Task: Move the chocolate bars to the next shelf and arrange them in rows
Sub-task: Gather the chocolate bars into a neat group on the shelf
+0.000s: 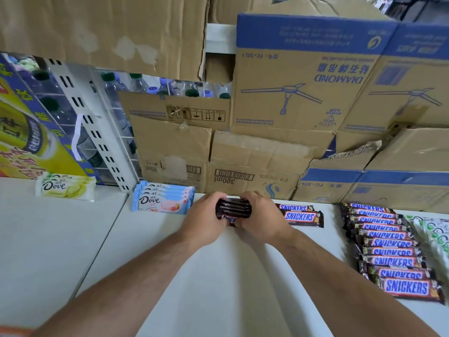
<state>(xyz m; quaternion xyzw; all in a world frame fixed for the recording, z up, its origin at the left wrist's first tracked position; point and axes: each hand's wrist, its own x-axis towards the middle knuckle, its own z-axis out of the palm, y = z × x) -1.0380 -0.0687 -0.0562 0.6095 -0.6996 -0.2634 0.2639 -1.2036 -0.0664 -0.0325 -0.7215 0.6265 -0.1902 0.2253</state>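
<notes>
Bare left hand [206, 215] and right hand [263, 216] meet lightly haired forearms [136, 288]; orange fabric [14, 332] edges the left arm.

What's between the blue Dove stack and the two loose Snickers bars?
In the head view, the left hand and right hand grip a bundle of bars there.

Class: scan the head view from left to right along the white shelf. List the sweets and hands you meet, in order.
Green Dove bar → blue Dove stack → left hand → Snickers bundle gripped by both hands → right hand → pair of Snickers → long Snickers row → green-and-white packets.
</notes>
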